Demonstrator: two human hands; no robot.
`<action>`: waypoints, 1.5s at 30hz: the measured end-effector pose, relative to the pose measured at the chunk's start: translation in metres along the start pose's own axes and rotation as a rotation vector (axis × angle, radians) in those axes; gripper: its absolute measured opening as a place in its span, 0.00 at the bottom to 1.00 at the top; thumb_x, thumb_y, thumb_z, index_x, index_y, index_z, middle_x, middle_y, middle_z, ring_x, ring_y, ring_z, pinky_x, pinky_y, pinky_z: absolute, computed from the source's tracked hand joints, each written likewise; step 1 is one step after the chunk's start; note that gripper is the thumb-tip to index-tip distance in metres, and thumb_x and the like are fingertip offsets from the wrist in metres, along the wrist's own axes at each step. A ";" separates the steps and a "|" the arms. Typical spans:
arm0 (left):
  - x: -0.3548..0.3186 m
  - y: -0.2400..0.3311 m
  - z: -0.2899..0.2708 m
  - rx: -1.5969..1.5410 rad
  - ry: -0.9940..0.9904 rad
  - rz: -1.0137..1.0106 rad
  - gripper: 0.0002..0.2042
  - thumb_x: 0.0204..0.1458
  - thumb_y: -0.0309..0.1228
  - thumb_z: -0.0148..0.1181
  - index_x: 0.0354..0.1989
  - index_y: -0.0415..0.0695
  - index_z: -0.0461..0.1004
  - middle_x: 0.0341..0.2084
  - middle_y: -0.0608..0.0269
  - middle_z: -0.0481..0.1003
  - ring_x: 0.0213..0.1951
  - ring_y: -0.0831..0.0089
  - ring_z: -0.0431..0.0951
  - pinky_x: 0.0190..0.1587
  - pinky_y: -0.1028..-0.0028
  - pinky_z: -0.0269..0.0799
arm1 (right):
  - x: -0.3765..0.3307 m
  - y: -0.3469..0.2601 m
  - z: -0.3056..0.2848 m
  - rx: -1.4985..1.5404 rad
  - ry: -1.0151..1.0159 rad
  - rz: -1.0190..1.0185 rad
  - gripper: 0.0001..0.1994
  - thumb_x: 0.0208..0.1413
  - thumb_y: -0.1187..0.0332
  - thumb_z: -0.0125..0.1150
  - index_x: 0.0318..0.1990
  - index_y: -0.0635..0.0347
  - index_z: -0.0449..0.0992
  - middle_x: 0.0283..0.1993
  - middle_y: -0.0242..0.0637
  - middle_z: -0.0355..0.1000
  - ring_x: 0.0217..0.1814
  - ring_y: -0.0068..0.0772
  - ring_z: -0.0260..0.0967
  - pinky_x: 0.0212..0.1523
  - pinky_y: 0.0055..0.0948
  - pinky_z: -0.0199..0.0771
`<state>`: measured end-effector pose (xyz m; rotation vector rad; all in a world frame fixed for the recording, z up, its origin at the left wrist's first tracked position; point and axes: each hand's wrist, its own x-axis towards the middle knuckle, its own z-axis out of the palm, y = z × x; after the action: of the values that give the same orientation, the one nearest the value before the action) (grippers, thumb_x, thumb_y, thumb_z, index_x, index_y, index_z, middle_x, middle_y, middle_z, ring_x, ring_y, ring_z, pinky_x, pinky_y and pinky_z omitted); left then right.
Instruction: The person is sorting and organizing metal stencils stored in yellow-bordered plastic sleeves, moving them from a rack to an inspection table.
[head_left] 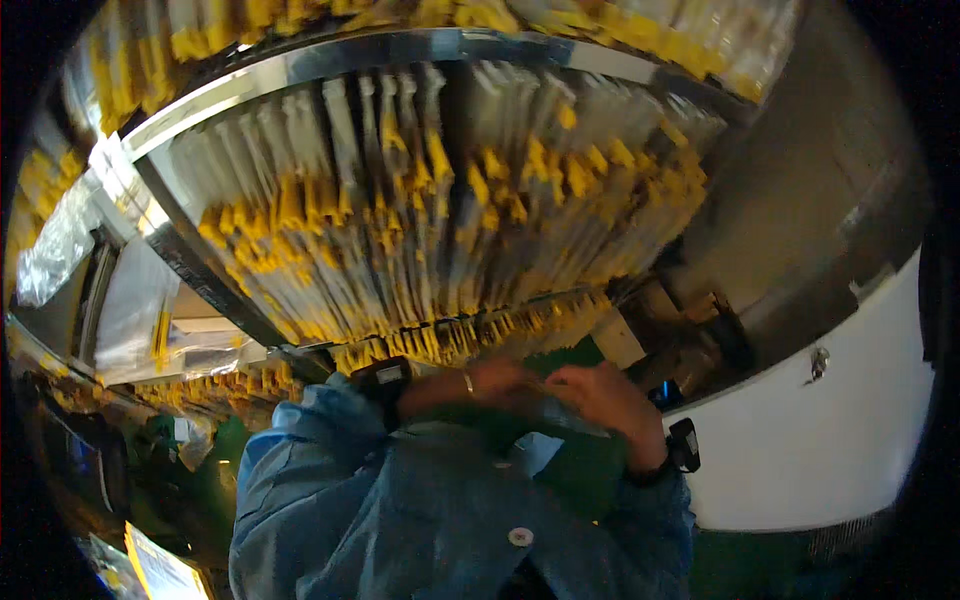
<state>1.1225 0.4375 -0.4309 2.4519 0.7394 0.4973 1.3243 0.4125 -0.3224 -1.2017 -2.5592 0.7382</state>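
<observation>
Head view: both hands (555, 388) meet just below hanging yellow-tipped packets (440, 230).

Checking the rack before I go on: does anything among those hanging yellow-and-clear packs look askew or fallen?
Nothing stands out. The clear packs with yellow parts hang in even rows on the metal rack; both hands are blurred below them.
</observation>
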 end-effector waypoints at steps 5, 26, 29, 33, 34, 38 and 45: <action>-0.059 -0.018 -0.049 -0.017 0.437 -0.220 0.10 0.47 0.36 0.56 0.31 0.44 0.76 0.17 0.54 0.73 0.20 0.60 0.74 0.23 0.66 0.68 | 0.077 -0.012 0.011 0.267 0.311 0.075 0.10 0.47 0.63 0.58 0.32 0.60 0.74 0.25 0.40 0.72 0.27 0.37 0.71 0.28 0.32 0.68; -0.035 -0.022 -0.164 0.831 0.687 0.132 0.11 0.35 0.31 0.56 0.30 0.43 0.74 0.24 0.61 0.73 0.31 0.64 0.74 0.41 0.65 0.69 | 0.244 0.020 -0.017 -0.168 1.058 -0.486 0.07 0.43 0.68 0.62 0.33 0.49 0.76 0.24 0.34 0.73 0.17 0.33 0.70 0.17 0.25 0.67; -0.011 -0.027 -0.171 1.104 0.462 0.139 0.13 0.33 0.30 0.52 0.30 0.40 0.74 0.29 0.60 0.73 0.40 0.66 0.71 0.56 0.64 0.56 | 0.259 0.023 -0.017 -0.114 1.077 -0.577 0.07 0.42 0.69 0.63 0.32 0.50 0.77 0.26 0.34 0.74 0.19 0.30 0.71 0.19 0.23 0.69; -0.005 -0.057 -0.167 1.349 0.070 -0.302 0.13 0.36 0.30 0.50 0.31 0.40 0.74 0.34 0.59 0.72 0.46 0.65 0.68 0.61 0.64 0.47 | 0.261 0.024 -0.020 -0.058 1.079 -0.608 0.08 0.41 0.70 0.63 0.33 0.51 0.77 0.27 0.34 0.74 0.22 0.30 0.72 0.21 0.24 0.70; -0.015 -0.065 -0.163 1.456 0.082 -0.300 0.13 0.36 0.30 0.49 0.32 0.42 0.74 0.36 0.57 0.71 0.47 0.65 0.67 0.61 0.64 0.47 | 0.259 0.029 -0.022 -0.024 1.050 -0.571 0.07 0.42 0.72 0.63 0.32 0.54 0.77 0.28 0.36 0.74 0.25 0.30 0.73 0.24 0.23 0.71; -0.030 -0.063 -0.169 1.417 0.187 -0.204 0.11 0.37 0.31 0.49 0.29 0.44 0.73 0.36 0.57 0.71 0.47 0.64 0.67 0.61 0.64 0.47 | 0.254 0.038 -0.025 0.065 1.000 -0.544 0.06 0.43 0.75 0.62 0.32 0.60 0.76 0.31 0.39 0.74 0.32 0.29 0.74 0.30 0.22 0.72; -0.039 -0.066 -0.168 1.350 0.217 -0.245 0.12 0.35 0.30 0.49 0.27 0.38 0.75 0.32 0.58 0.72 0.46 0.66 0.67 0.62 0.67 0.45 | 0.254 0.021 -0.028 0.002 0.958 -0.491 0.05 0.44 0.74 0.62 0.31 0.63 0.76 0.31 0.39 0.74 0.31 0.28 0.74 0.32 0.22 0.72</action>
<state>0.9858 0.5246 -0.3433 3.3988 1.8998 0.1352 1.1862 0.6282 -0.3132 -0.6194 -1.8768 0.0098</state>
